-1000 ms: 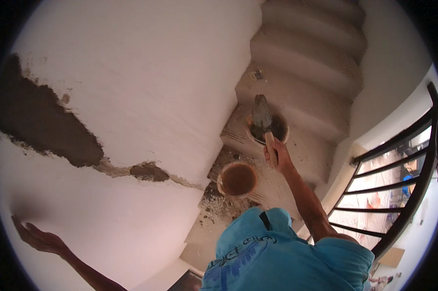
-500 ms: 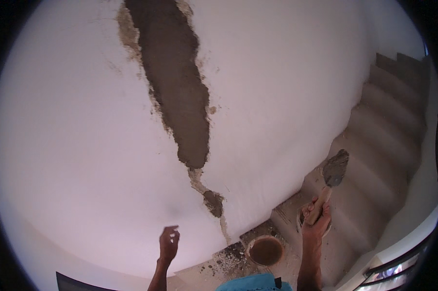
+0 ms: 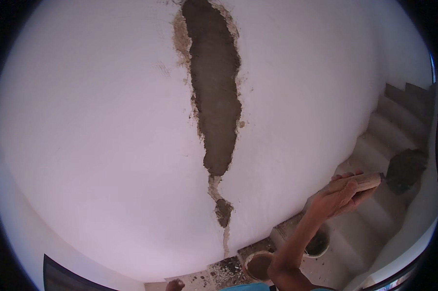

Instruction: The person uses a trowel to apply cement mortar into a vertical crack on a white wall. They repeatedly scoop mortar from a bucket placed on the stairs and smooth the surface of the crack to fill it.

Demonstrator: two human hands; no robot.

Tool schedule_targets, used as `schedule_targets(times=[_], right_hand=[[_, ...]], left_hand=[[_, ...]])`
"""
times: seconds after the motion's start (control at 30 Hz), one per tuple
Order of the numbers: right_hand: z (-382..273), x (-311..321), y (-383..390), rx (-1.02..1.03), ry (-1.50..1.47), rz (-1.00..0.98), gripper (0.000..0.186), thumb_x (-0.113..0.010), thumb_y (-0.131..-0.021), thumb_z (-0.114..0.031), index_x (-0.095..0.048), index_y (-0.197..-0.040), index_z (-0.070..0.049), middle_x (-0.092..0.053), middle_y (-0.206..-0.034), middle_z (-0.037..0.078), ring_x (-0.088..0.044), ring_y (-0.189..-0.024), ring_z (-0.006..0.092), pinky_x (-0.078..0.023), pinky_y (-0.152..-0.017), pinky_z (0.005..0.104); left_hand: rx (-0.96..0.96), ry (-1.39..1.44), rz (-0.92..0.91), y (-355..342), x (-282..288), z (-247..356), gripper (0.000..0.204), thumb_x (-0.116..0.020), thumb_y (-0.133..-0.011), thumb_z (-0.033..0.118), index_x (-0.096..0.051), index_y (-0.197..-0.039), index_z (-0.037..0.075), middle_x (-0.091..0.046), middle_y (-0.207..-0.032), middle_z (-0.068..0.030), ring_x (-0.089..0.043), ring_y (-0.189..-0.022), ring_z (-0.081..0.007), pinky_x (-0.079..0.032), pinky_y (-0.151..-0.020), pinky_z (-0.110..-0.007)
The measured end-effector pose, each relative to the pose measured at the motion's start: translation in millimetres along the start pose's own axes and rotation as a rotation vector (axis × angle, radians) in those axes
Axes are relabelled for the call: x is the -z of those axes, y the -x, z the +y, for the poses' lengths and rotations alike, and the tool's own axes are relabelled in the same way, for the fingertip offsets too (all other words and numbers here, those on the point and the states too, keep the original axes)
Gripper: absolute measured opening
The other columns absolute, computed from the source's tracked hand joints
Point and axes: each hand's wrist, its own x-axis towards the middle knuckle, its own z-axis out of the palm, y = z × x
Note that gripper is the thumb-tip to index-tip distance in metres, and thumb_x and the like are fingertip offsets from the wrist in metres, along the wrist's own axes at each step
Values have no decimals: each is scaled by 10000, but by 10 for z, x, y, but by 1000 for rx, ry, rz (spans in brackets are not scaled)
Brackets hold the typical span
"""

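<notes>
The right hand point(image 3: 336, 198) grips a trowel point(image 3: 391, 173) by its wooden handle (blade caked with dark mortar) beside the long, rough grey mortar patch point(image 3: 215, 97) in the smooth white wall point(image 3: 97, 145). The left hand point(image 3: 174, 285) is cut off; its grip cannot be told.

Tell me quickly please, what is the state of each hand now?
Left hand: only a small part shows at the lower edge; state cannot be told.
Right hand: closed on the wooden handle of the trowel.
</notes>
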Motion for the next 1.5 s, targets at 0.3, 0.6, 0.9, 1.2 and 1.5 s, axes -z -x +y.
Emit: schedule_targets(times=[0.3, 0.6, 0.9, 1.2, 1.5], right_hand=[[243, -914, 485, 169, 107, -248, 732, -517, -790, 50, -311, -1490, -18, -574, -1134, 134, -590, -831, 183, -517, -615, 313], [305, -808, 1034, 88, 183, -846, 749, -520, -716, 97, -420, -1447, -32, -575, -1028, 118, -561, -816, 167, -495, -717, 309], [136, -22, 854, -1111, -95, -1214, 608, -551, -765, -134, -480, -1356, -10, -623, -882, 98, -566, -662, 132, -509, -595, 292], [177, 853, 438, -561, 759, -1544, 528, -625, -751, -6, -614, -1278, -37, -690, -1089, 110, -580, -859, 124, -498, -794, 284], [768, 2831, 689, -271, 1077, -1808, 471, -672, -794, -211, -632, -1240, -63, -679, -1044, 202, -665, -881, 362, -520, -768, 397]], left_hand=[[362, 87, -254, 484, -592, -801, 439, -432, -1020, 278, -441, -1374, 18, -383, -1440, -243, -367, -1350, -380, -328, -1098, -528], [421, 327, -27, -111, -156, -421, 398, -487, -979, 310, -531, -1276, 49, -503, -1312, -218, -467, -1249, -375, -382, -1051, -506], [457, 110, -65, 693, -431, -916, 365, -542, -938, 343, -621, -1179, 80, -622, -1184, -193, -566, -1148, -369, -435, -1004, -485], [496, 751, 315, 1451, -263, 5, 143, -575, -943, 238, -622, -948, 103, -589, -774, -7, -592, -676, -134, -485, -571, -300], [441, 376, 26, 1497, -600, -447, 214, -566, -858, 188, -582, -674, 78, -609, -677, -83, -573, -566, -194, -461, -492, -370]])
